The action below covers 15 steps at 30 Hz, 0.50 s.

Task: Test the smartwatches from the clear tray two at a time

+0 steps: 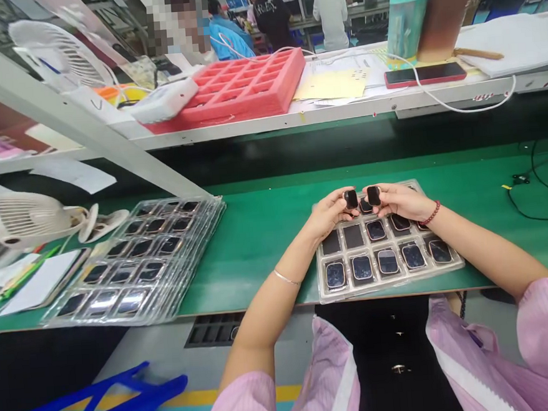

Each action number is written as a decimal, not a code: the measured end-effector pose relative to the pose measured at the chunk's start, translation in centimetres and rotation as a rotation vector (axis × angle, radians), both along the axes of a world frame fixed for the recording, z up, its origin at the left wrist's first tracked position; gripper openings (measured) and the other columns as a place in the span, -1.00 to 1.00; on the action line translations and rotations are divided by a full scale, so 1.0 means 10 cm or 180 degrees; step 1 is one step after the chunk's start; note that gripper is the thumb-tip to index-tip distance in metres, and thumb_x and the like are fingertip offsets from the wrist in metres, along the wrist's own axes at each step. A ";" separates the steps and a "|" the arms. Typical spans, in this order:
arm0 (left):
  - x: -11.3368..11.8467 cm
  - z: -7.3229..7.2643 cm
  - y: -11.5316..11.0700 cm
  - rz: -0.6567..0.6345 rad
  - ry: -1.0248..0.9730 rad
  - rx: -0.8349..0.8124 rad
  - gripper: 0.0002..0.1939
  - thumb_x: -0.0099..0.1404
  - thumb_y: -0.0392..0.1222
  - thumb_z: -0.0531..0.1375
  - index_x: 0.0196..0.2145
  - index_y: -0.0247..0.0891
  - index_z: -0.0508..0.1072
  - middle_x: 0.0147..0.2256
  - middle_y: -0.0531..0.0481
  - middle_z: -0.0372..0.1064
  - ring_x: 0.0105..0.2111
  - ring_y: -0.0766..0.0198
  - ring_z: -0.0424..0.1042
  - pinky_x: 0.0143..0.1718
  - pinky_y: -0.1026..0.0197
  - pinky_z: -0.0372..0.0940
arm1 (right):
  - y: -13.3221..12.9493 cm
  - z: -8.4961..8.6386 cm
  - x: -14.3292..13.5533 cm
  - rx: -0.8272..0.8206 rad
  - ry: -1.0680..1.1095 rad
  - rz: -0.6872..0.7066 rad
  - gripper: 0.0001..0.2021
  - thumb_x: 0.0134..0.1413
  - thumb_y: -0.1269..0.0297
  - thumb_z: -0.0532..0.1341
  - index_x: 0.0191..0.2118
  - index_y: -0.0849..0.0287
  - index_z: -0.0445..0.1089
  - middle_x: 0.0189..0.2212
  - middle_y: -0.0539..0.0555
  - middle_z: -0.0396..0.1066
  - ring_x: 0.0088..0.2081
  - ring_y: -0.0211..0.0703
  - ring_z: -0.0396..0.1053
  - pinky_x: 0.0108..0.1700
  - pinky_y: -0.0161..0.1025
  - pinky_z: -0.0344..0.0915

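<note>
My left hand (331, 213) grips a dark, square smartwatch (350, 199) between thumb and fingers. Close beside it, my right hand (398, 200) holds a second smartwatch (373, 196), also upright with its dark face toward me. Both hands are over the far part of a clear plastic tray (324, 293). Rows of square watch faces with thin metallic rims lie in the tray's pockets, such as the watch (387, 261) in the near row. One more watch (365, 206) shows between my hands. My fingers and palms hide part of the tray's far rows.
Stacked clear trays (186, 287) of watches stand left on the green bench (248, 245). Farther left are a white fan (26, 216) and a notepad (42, 281). A black cable (537, 215) lies right. The shelf above carries a red foam tray (247, 85) and a phone (424, 75).
</note>
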<state>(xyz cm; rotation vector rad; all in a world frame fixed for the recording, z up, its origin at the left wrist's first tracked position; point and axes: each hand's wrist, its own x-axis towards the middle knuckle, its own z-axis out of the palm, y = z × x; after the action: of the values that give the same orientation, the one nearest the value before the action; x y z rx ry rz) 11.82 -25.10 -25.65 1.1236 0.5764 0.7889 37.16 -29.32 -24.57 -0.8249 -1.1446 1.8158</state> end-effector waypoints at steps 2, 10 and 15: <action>0.01 -0.01 0.01 0.0012 -0.0013 0.0036 -0.32 0.14 0.06 0.51 0.13 -0.25 0.49 -0.14 -0.11 0.57 -0.29 0.24 0.61 -0.30 0.30 0.45 | 0.01 0.00 0.00 0.0035 -0.0010 0.0004 -0.63 0.24 0.30 0.39 0.13 0.20 0.48 -0.20 0.10 0.60 -0.21 -0.19 0.59 -0.17 -0.31 0.60; -0.01 0.01 0.04 -0.0094 0.0005 0.0008 -0.27 0.07 0.06 0.55 0.12 -0.27 0.48 -0.26 -0.03 0.56 -0.41 0.34 0.54 -0.41 0.35 0.38 | 0.05 -0.07 -0.07 0.0015 0.0137 0.0037 -0.56 0.20 0.34 0.40 0.17 0.22 0.43 -0.07 0.21 0.61 -0.24 -0.20 0.60 -0.23 -0.30 0.61; -0.06 0.00 0.03 -0.0087 0.0064 -0.0078 -0.28 0.11 0.08 0.53 0.13 -0.27 0.48 -0.24 -0.07 0.57 -0.41 0.33 0.53 -0.38 0.31 0.40 | 0.03 -0.07 -0.16 0.0001 0.0190 -0.0072 -0.55 0.15 0.49 0.33 0.16 0.20 0.40 -0.17 0.11 0.59 -0.26 -0.21 0.60 -0.28 -0.33 0.59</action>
<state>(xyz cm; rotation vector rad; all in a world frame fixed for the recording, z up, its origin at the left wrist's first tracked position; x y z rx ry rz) 11.22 -24.83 -25.62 1.1159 0.5850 0.7458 35.61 -29.05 -25.28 -0.7755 -1.0932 1.8099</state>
